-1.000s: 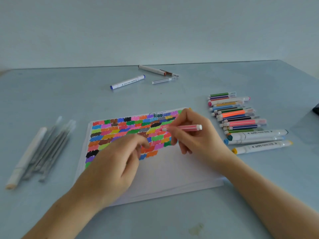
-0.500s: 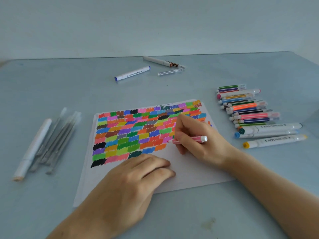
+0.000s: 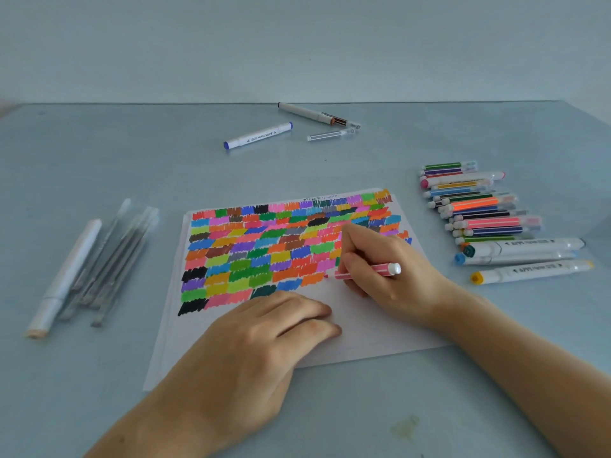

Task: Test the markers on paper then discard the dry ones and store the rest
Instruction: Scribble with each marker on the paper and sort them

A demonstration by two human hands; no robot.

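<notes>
A white sheet of paper (image 3: 370,328) lies in the middle of the table, its upper part filled with rows of coloured test patches. My right hand (image 3: 390,276) grips a pink striped marker (image 3: 380,270) with its tip on the paper at the end of the lowest patch row. My left hand (image 3: 264,338) rests on the sheet's lower part with its fingers loosely bent, holding nothing that I can see. A row of several coloured markers (image 3: 479,206) lies to the right of the paper, with three thick white markers (image 3: 525,259) nearest me.
At the left lie a thick white marker (image 3: 66,276) and a bundle of several thin grey pens (image 3: 112,262). At the back sit a white marker with blue ends (image 3: 258,136), a white and brown pen (image 3: 310,114) and a clear cap (image 3: 330,134).
My left hand left the coloured patches and came down onto the paper's lower part. My right hand carried the pink marker down and right to the end of the lowest row.
</notes>
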